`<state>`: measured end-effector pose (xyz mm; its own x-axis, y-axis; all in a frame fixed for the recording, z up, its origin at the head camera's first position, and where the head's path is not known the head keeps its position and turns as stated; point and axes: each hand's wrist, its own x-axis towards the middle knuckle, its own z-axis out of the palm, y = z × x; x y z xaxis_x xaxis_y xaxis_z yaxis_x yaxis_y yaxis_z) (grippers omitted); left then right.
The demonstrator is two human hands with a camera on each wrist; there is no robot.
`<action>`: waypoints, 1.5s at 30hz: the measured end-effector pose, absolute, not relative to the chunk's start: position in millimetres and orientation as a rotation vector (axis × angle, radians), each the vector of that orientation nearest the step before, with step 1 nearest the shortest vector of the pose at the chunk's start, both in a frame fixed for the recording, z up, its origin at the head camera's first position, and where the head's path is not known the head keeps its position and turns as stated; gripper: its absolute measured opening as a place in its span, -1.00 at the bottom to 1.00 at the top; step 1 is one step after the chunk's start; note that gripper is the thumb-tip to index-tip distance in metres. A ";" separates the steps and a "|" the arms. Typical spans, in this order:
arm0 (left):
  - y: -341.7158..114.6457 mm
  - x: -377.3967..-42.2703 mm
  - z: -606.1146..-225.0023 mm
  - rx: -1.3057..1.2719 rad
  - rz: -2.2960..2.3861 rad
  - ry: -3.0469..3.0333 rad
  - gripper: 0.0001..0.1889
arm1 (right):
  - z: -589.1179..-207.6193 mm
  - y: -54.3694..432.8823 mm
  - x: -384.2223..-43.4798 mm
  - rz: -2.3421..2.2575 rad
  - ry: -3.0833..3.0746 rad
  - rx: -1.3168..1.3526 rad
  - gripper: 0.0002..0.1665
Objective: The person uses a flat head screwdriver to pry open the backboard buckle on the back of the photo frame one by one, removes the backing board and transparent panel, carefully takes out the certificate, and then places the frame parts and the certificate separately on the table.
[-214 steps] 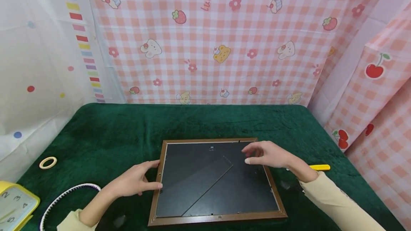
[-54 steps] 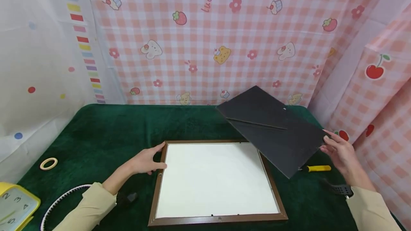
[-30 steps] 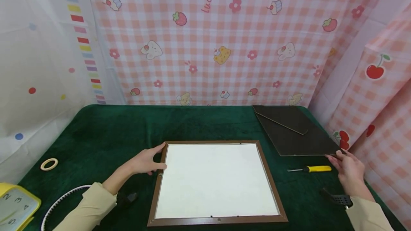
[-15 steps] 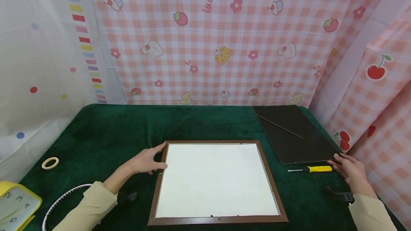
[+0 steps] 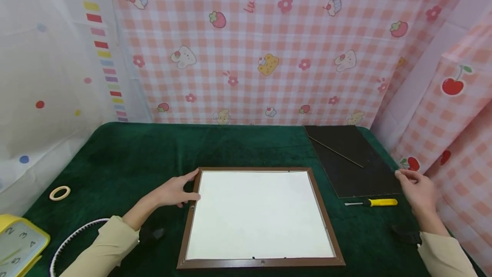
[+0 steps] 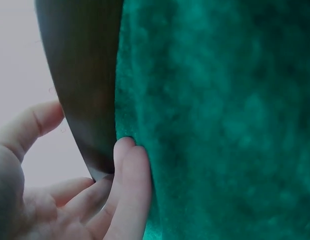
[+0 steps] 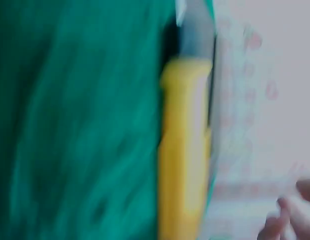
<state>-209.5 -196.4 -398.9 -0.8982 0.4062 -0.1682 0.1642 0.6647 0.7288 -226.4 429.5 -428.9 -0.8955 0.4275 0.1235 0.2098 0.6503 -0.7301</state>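
A brown picture frame [image 5: 226, 263] lies face down at the table's front middle, with a white sheet [image 5: 257, 217] filling it. My left hand [image 5: 173, 191] grips its left side near the far corner, thumb on the inner edge; in the left wrist view the fingers curl round the brown border [image 6: 85, 85]. At the back right, a black backing board [image 5: 351, 181] with a stand strut lies flat. My right hand [image 5: 420, 191] hovers by the board's near right corner, holding nothing. In the right wrist view its fingertips [image 7: 295, 220] show blurred, apart from a yellow screwdriver [image 7: 182, 155].
The yellow-handled screwdriver [image 5: 380, 202] lies just in front of the board. At left are a pale ring [image 5: 60, 193], a white hoop [image 5: 73, 236] and a yellow clock [image 5: 24, 243]. Green cloth [image 5: 146, 153] covers the table; patterned curtains [image 5: 246, 46] stand behind it.
The backing board was in the frame, then my right hand carried it to the back right and laid it down. My right hand has since let go and lifted. The left hand keeps its hold.
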 end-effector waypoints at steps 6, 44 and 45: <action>-202.3 -214.5 -398.4 0.488 1.149 2.499 -0.22 | -436.6 378.5 -249.9 1.050 -2.496 0.025 -0.55; -206.4 -218.8 -393.7 0.485 1.217 2.430 -0.30 | -379.2 14.4 -168.9 0.224 -2.522 2.418 -0.53; -206.4 -218.9 -393.6 0.483 1.215 2.431 -0.30 | -379.5 13.9 -168.8 0.225 -2.516 2.427 -0.52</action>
